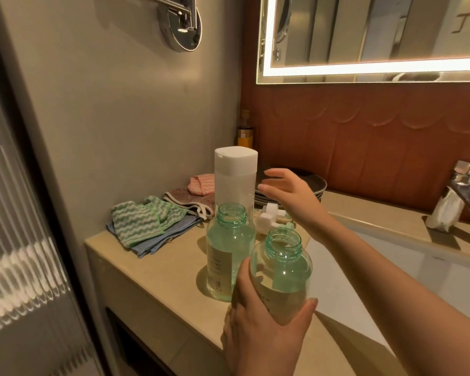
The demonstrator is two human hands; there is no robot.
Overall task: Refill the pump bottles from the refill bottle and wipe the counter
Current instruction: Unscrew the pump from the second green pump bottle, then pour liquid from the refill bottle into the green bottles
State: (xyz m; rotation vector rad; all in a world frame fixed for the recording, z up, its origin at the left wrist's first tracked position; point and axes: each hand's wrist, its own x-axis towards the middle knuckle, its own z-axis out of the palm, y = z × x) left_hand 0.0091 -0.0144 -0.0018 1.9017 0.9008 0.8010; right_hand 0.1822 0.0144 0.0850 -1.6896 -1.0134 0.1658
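1. The table (152,270) carried everything.
2. Striped cloths (144,221) lay heaped by the wall.
3. The capped refill bottle (235,180) stood upright at the back.
4. The left hand (261,332) gripped the near bottle (281,270), fingers curled round it. The far bottle (229,256) stood just beside it, uncapped.
5. The right hand (291,194) hovered near the refill bottle, fingers spread, empty.

Left hand (261,335) in a grip — right hand (291,198) outstretched, loose
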